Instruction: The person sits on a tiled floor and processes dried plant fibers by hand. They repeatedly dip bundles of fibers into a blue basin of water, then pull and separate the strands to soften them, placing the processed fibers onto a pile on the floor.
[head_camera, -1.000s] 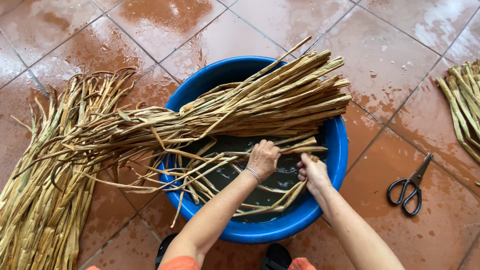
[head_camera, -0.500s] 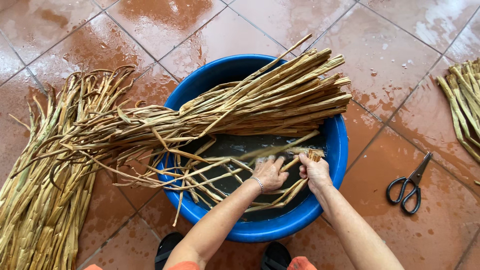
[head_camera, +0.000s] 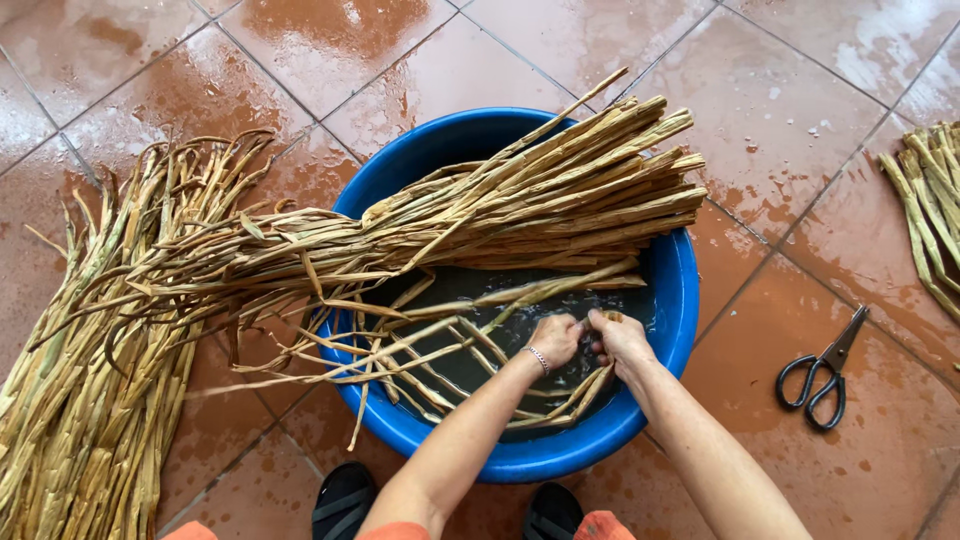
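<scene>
**Soaking dried stalks in a blue tub on a wet tile floor**

Wet reddish-brown floor tiles (head_camera: 420, 90) filled the whole frame, shiny with puddles and crossed by dark grout lines.

Starting at the far left, a big heap of dried tan stalks (head_camera: 90, 380) lay on the tiles, fanning from the lower left corner up toward the middle. A thick bundle of stalks (head_camera: 540, 200) from that heap stretched across the top of the round blue tub (head_camera: 680, 290) sitting dead center, its cut ends poking just past the tub's right rim. Down inside the tub was dark water with loose wet strands (head_camera: 450, 345) crisscrossing it, some hanging over the left rim.

Both forearms came up from the bottom edge of the frame into the lower right part of the tub. The left hand (head_camera: 556, 338), with a thin bracelet on the wrist, was curled closed around some of the wet strands. The right hand (head_camera: 620, 338) was just beside it, nearly touching, fingers also closed on the same clump of strands at the water's surface.

Two dark sandals (head_camera: 345, 495) peeked in below the tub at the bottom edge.

Further right, black-handled scissors (head_camera: 822, 370) lay on the tiles, well apart from the tub. At the far right edge sat another small pile of greenish stalks (head_camera: 930, 200).
</scene>
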